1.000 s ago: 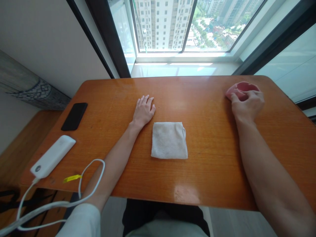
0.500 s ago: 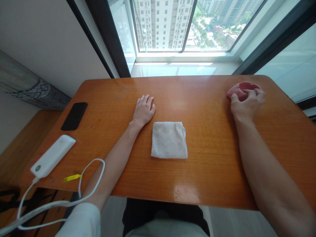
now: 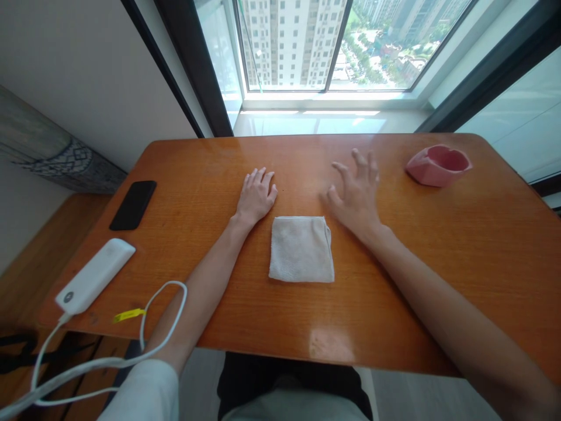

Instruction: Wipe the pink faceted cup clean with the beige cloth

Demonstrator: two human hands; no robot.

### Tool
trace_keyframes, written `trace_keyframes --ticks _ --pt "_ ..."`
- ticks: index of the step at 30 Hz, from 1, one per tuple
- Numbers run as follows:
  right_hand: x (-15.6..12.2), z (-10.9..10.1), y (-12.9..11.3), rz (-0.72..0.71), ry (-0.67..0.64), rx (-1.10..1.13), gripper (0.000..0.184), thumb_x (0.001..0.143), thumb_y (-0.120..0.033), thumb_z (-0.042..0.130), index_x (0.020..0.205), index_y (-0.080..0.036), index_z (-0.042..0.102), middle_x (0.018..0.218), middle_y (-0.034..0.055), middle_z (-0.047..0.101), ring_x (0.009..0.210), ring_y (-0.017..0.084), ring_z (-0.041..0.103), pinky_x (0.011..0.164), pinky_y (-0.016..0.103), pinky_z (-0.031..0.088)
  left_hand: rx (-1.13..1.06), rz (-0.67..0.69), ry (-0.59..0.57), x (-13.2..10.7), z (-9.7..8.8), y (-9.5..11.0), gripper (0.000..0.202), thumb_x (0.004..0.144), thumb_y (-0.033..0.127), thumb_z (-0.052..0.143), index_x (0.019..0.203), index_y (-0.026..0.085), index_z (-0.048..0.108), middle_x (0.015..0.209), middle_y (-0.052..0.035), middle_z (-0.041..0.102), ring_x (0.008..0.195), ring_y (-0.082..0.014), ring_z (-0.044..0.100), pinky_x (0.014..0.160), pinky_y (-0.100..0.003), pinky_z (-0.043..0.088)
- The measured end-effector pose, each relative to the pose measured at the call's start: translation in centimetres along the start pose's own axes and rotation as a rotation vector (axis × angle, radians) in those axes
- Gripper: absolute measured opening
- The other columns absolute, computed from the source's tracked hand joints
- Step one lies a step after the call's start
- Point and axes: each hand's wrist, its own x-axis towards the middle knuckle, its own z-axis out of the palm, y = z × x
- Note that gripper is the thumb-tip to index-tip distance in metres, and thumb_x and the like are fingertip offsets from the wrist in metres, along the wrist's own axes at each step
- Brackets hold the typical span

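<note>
Gleaming orange tabletop (image 3: 394, 280), folded cloth (image 3: 301, 249) at centre, high-rise window (image 3: 289, 47) beyond.

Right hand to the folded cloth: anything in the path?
Nothing visible. The right hand, open with fingers spread, is just past the far right corner of the folded cloth, only bare table between. The pink dish sits further right; the left hand rests flat on the cloth's other side.

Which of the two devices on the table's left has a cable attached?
The white power bank, at the near edge; the black phone has none.
</note>
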Motion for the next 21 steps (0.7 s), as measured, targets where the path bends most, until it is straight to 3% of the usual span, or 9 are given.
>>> trace_keyframes --ticks 4,7,9,15,21 --pt "-4.2 -0.2 -6.8 -0.233 -0.203 0.104 0.050 0.111 -0.038 0.047 0.158 -0.025 0.062 0.182 0.0153 0.044 0.175 0.044 0.026 0.135 0.075 0.033 0.002 0.005 0.004 0.0 0.1 0.0 0.055 0.111 0.033 0.045 0.160 0.013 0.060 0.175 -0.0172 0.052 0.168 -0.0379 0.044 0.144 -0.056 0.030" --pt "-7.6 0.0 -10.4 -0.349 -0.361 0.050 0.063 0.116 -0.048 0.040 0.167 -0.016 0.054 0.184 0.0204 0.041 0.175 0.047 0.027 0.138 0.078 0.025 0.005 0.002 0.001 0.0 0.2 -0.1 0.055 0.111 0.032 0.046 0.161 0.012 0.060 0.176 -0.0168 0.052 0.168 -0.0377 0.044 0.144 -0.055 0.030" --pt "-8.9 0.4 -11.5 -0.396 -0.433 0.038 0.072 0.116 -0.055 0.038 0.174 -0.013 0.044 0.185 0.0224 0.036 0.175 0.046 0.030 0.138 0.080 0.022 0.003 0.001 0.000 0.1 0.2 -0.1 0.055 0.111 0.032 0.046 0.161 0.013 0.060 0.176 -0.0164 0.052 0.167 -0.0374 0.044 0.144 -0.055 0.030" --pt "-7.1 1.4 -9.6 -0.357 -0.482 0.007 0.074 0.115 -0.054 0.039 0.179 -0.019 0.034 0.188 0.0158 0.032 0.177 0.040 0.026 0.141 0.075 0.019 -0.004 0.010 0.005 0.0 0.2 -0.2 0.055 0.111 0.032 0.045 0.160 0.013 0.060 0.175 -0.0169 0.052 0.167 -0.0376 0.045 0.144 -0.056 0.031" --pt "-2.3 1.6 -3.0 -0.164 -0.402 -0.103 0.072 0.114 -0.052 0.036 0.179 -0.021 0.036 0.187 0.0132 0.035 0.176 0.039 0.029 0.141 0.072 0.023 -0.007 0.011 0.005 -0.1 0.1 -0.1 0.055 0.112 0.033 0.044 0.161 0.013 0.060 0.176 -0.0162 0.052 0.168 -0.0370 0.044 0.145 -0.055 0.030"
